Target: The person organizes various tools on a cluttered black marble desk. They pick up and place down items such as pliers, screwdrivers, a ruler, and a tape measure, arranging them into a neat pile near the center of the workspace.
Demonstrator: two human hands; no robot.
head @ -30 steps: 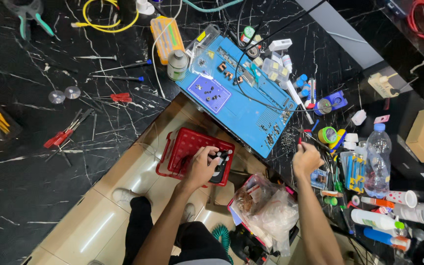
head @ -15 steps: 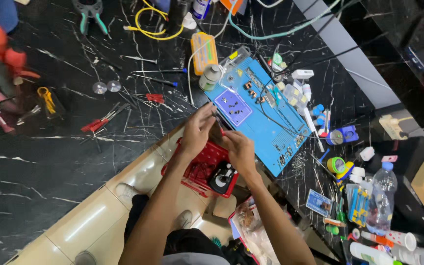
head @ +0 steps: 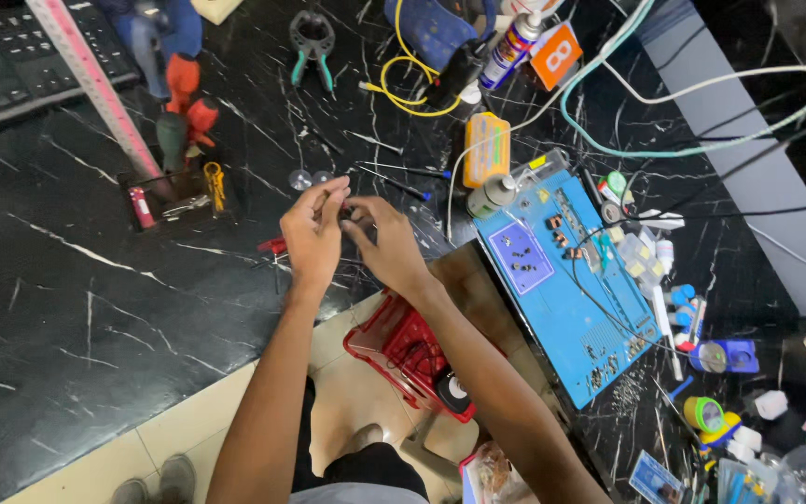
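Observation:
My left hand and my right hand meet above the near edge of a black marble worktop. Their fingertips pinch together on a small dark part held between them; its shape is too small to make out. Below my forearms a red plastic basket with dark items inside sits low by my lap. A blue work mat with small components lies to the right of my right hand.
Around the hands lie red-handled cutters, thin probes, two small clear lenses, a yellow box and a small bottle. Farther off are a keyboard, a spray can, yellow cable, small jars and tape rolls at right.
Both hands have come up from the red basket to the worktop edge and closed together on the small part. The view has shifted left, bringing the keyboard into sight.

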